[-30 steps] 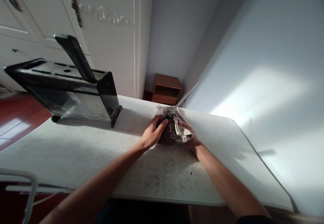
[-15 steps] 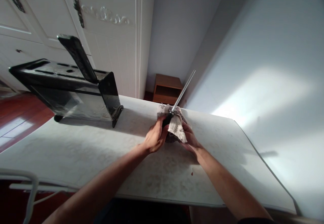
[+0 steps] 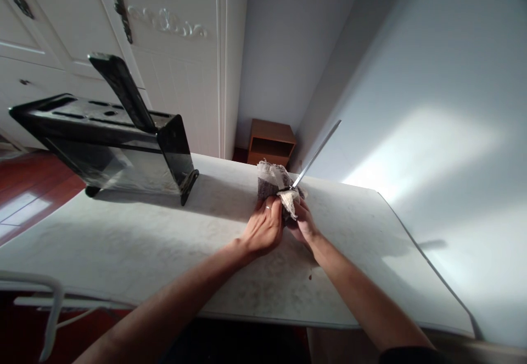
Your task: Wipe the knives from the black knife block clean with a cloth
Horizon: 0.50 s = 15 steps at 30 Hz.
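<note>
A long, thin metal blade or rod (image 3: 316, 154), perhaps a knife seen edge-on or a sharpening steel, points up and to the right from between my hands. Its handle is mostly hidden by a grey-and-white cloth (image 3: 270, 180), which is bunched around it. My left hand (image 3: 265, 225), with a ring on one finger, is closed on the cloth at the handle's left side. From the right, my right hand (image 3: 303, 222) grips the cloth and handle, its fingertips covered by the fabric.
A black knife block (image 3: 135, 150) with clear sides stands at the table's left, one black-handled knife (image 3: 123, 92) in it. Beneath my arms is a pale table (image 3: 230, 292). Behind it are a white cabinet (image 3: 177, 78), a small brown cabinet (image 3: 272, 139) and a wall (image 3: 432, 78) at right.
The metal blade or rod has tilted further right. My left hand has turned over the handle and covers it with cloth, where the black handle showed before.
</note>
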{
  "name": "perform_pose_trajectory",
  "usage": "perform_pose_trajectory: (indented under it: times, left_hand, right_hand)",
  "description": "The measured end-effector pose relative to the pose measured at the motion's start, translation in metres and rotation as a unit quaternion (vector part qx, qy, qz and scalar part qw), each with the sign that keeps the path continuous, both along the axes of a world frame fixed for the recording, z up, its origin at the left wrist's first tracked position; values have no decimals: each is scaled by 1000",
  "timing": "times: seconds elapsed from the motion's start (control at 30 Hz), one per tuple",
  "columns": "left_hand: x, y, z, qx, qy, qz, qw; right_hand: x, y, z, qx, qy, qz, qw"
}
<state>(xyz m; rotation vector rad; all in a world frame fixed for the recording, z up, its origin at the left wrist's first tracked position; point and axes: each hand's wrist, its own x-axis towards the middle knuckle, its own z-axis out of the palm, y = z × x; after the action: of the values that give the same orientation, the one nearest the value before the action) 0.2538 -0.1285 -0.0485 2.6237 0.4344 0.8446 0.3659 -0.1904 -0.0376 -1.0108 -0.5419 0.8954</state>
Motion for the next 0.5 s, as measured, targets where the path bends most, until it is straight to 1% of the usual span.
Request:
perform_pose_trajectory:
  times: [0.1,0.17,0.27,0.33,0.4,0.5]
  left_hand:
    - [-2,-1,2,-20,16,-35,999]
    - [-3,0,4,-48,8,-46,998]
    - [-9,4,7,-95,-35,-19,995]
    - [-15,8,10,-113,-61,3,992]
    - [-20,12,13,-122,-70,8,990]
    - [-23,16,15,-137,-66,0,988]
  right_hand:
    - [2,3,-1,2,-12,-26,1000]
    - [4,6,-1,-1,-18,-57,998]
    - [10,9,-1,2,-12,-127,992]
    - [15,10,-1,12,-5,-165,986]
    - [21,9,-1,25,0,-190,981]
    - [26,8,-3,36,-10,-210,977]
